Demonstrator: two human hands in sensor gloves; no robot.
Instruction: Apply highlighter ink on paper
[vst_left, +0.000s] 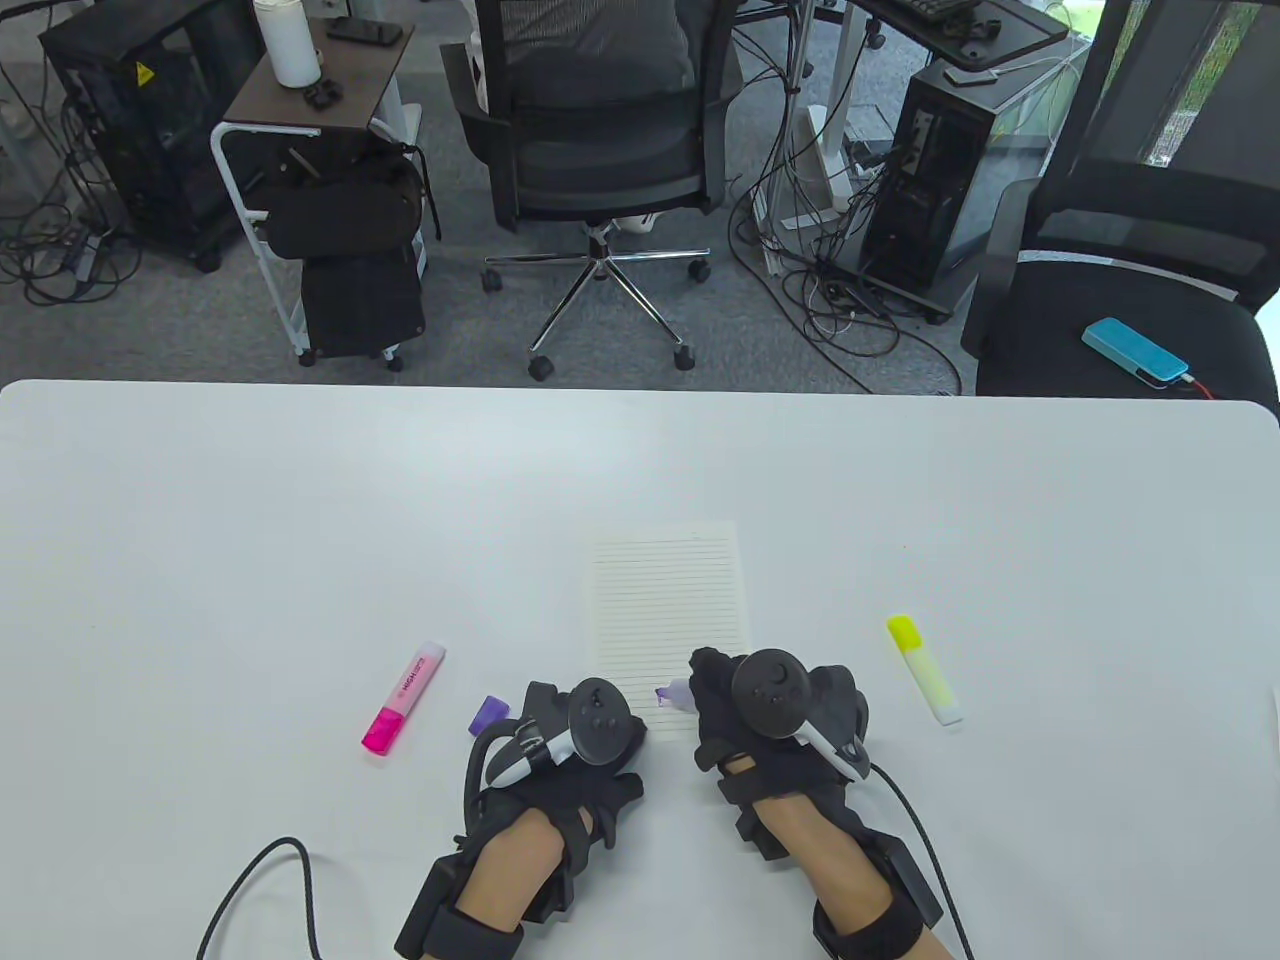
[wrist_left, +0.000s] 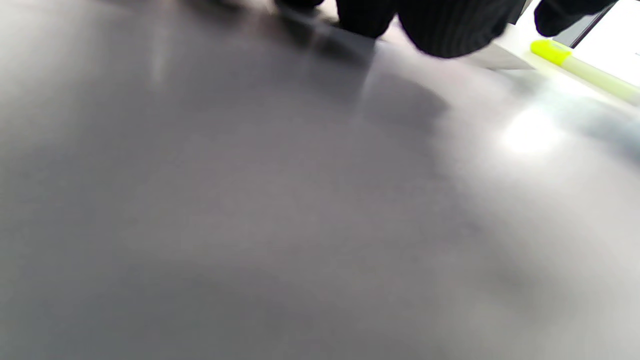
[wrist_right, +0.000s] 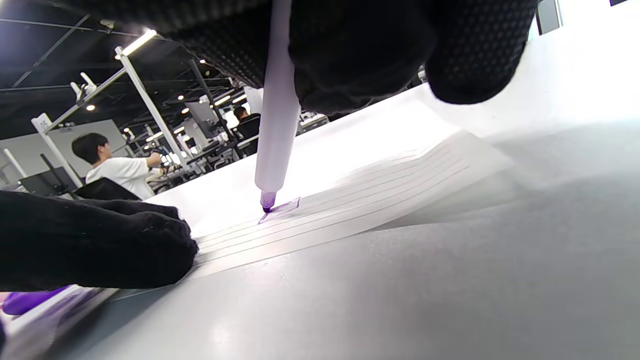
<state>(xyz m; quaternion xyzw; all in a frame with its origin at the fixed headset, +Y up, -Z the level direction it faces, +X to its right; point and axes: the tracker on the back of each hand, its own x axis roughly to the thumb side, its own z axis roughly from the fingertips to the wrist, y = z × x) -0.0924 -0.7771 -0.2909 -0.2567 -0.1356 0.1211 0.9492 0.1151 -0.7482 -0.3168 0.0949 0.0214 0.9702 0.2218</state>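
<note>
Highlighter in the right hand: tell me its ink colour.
Purple. The highlighter tip and the short mark on the paper show best in the right wrist view.

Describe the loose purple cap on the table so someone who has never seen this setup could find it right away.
Start at the lined paper in the middle of the white table, then look past its near left corner, just left of the left hand. The purple cap lies there on the bare table, between that hand and the pink highlighter. It is a short purple stub, unlike the long pink and yellow highlighters.
</note>
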